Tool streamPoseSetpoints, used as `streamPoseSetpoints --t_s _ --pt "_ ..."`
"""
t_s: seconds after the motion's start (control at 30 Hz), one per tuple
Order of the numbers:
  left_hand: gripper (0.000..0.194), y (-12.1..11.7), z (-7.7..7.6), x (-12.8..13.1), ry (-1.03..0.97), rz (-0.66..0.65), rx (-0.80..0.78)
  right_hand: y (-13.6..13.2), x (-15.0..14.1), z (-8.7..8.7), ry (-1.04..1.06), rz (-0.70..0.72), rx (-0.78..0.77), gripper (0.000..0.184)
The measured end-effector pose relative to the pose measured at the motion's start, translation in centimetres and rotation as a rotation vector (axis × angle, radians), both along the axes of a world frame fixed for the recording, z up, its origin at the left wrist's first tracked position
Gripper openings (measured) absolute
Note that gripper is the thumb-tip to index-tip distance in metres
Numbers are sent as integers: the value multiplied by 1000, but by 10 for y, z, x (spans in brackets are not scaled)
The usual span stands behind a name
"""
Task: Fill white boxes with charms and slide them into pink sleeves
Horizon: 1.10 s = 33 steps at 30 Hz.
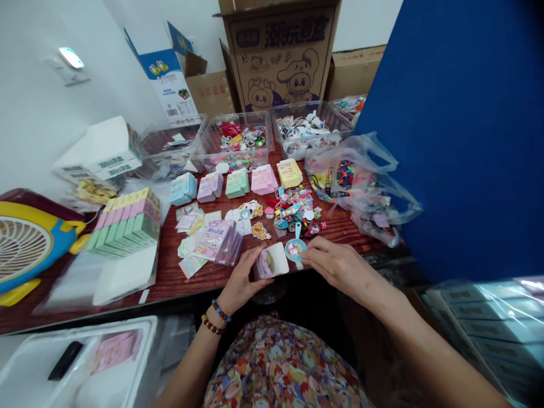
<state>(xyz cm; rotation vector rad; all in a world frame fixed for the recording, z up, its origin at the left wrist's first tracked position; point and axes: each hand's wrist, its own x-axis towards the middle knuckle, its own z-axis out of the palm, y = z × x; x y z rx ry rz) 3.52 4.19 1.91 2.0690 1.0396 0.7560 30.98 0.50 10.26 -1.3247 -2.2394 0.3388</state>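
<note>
My left hand (241, 283) grips a small open purple box (270, 262) at the table's front edge, its mouth facing right. My right hand (335, 263) pinches a small round blue trinket (294, 248) right at the box's opening. Just beyond lie a pile of small colourful trinkets (295, 209), cartoon stickers (250, 218), and a stack of purple flat packs (216, 241). A row of pastel boxes (238, 184) in blue, purple, green, pink and yellow sits farther back.
Clear plastic bins (238, 141) of trinkets line the back, with cardboard cartons (280, 54) behind. A tray of folded pastel boxes (127, 221) and a yellow-blue fan (29, 241) are at left. Plastic bags (361, 181) and a blue panel (467, 130) stand right.
</note>
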Motion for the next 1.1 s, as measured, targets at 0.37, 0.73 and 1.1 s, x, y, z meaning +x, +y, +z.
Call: streamPoseSetpoints --t_s 0.37,0.73,1.1 --pt "84 -7 11 11 118 -5 102 12 -26 3 -412 90 -37 21" --pt "81 0 6 21 169 83 129 17 -21 -12 -97 92 -129 30" --pt "69 3 -10 38 117 212 137 64 51 -48 498 -522 71 28"
